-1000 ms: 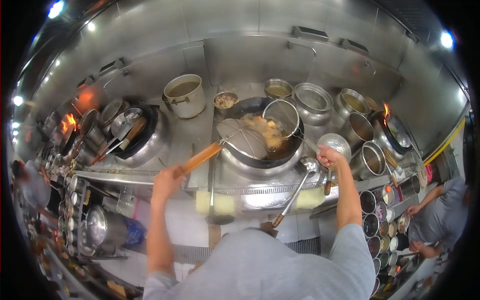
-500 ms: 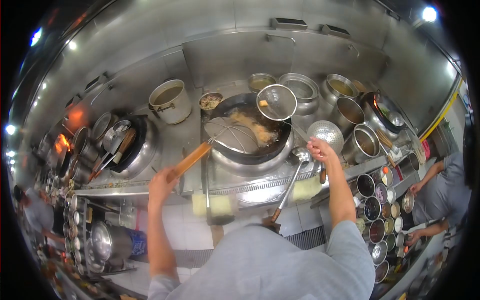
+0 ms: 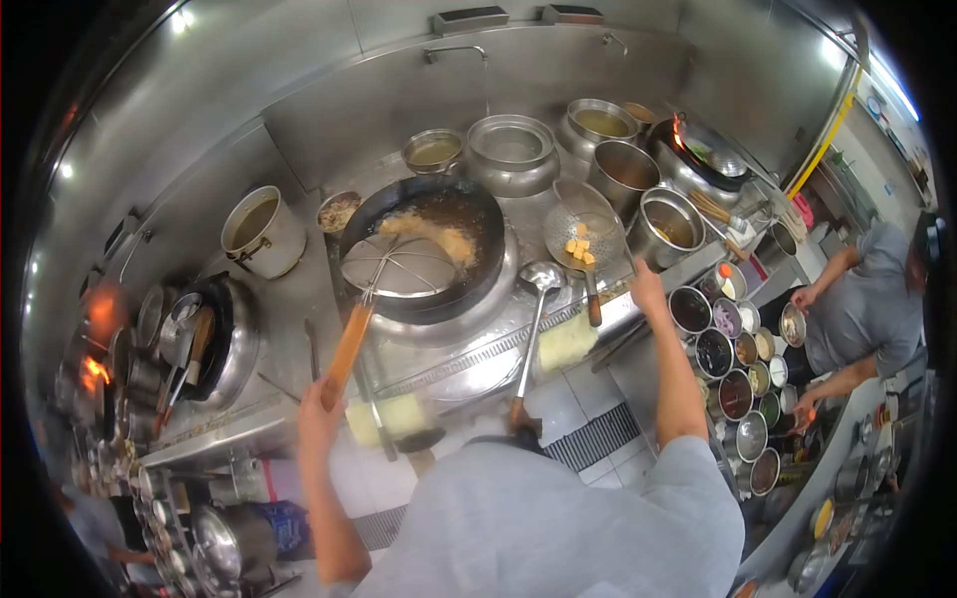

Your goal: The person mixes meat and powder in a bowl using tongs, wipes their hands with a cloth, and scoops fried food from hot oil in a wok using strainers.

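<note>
My left hand [image 3: 319, 404] is closed around the wooden handle of a large wire strainer [image 3: 399, 264], whose round mesh rests over the front of a black wok [image 3: 488, 204]. Pale, foaming food [image 3: 439, 239] fries in dark oil behind the mesh. My right hand [image 3: 646, 287] grips the handle of a smaller fine-mesh strainer [image 3: 586, 199], which is tilted over a perforated skimmer [image 3: 555, 237]. Several yellow cubes [image 3: 578, 245] lie at the skimmer; whether some still touch the mesh I cannot tell. Between wok and skimmer rests a steel ladle [image 3: 541, 279].
Metal pots [image 3: 510, 149] line the back of the range below a running tap [image 3: 454, 52]. At left stand a tall pot [image 3: 264, 231] and another wok [image 3: 224, 349]. Ingredient tins [image 3: 736, 394] fill the right side, beside a co-worker [image 3: 867, 299]. Flames rise at both sides.
My right hand has brought the small strainer from above the wok's rim to the skimmer, where yellow cubes now show. The view has turned; my left hand keeps hold of the large strainer.
</note>
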`<state>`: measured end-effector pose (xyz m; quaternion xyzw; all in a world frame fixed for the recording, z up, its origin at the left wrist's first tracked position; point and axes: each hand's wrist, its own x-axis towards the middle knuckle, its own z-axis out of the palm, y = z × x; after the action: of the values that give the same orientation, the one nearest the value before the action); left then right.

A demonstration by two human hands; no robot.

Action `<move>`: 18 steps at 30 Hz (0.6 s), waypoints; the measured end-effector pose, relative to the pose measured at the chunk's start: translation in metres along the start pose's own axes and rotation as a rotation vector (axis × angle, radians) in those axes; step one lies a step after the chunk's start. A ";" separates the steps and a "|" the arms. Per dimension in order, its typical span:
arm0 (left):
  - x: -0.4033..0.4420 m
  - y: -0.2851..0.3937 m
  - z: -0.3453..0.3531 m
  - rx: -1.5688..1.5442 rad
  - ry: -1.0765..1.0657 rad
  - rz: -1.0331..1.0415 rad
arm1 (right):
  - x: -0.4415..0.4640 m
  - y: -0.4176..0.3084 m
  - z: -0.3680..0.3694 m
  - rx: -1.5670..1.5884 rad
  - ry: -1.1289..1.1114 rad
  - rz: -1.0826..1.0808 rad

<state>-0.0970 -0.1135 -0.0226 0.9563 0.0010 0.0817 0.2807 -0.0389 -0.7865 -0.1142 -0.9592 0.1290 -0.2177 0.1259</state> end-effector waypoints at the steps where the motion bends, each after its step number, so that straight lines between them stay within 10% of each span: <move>1: -0.006 0.006 0.004 -0.041 -0.020 -0.005 | -0.004 -0.004 -0.001 0.037 -0.032 0.129; 5: -0.034 0.038 0.033 0.009 -0.131 -0.066 | 0.022 -0.002 0.002 0.257 0.051 0.318; 9: -0.055 0.020 0.093 -0.048 -0.203 -0.068 | 0.111 0.020 0.002 1.650 0.014 0.834; 14: -0.062 0.031 0.120 0.035 -0.124 -0.135 | 0.206 0.098 0.050 2.014 -0.289 0.815; 18: -0.061 0.030 0.124 0.052 -0.066 -0.098 | 0.137 0.050 0.039 1.806 -0.053 0.815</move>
<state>-0.1387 -0.2081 -0.1189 0.9643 0.0408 0.0360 0.2591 0.0884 -0.8672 -0.1104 -0.3901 0.2321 -0.1530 0.8778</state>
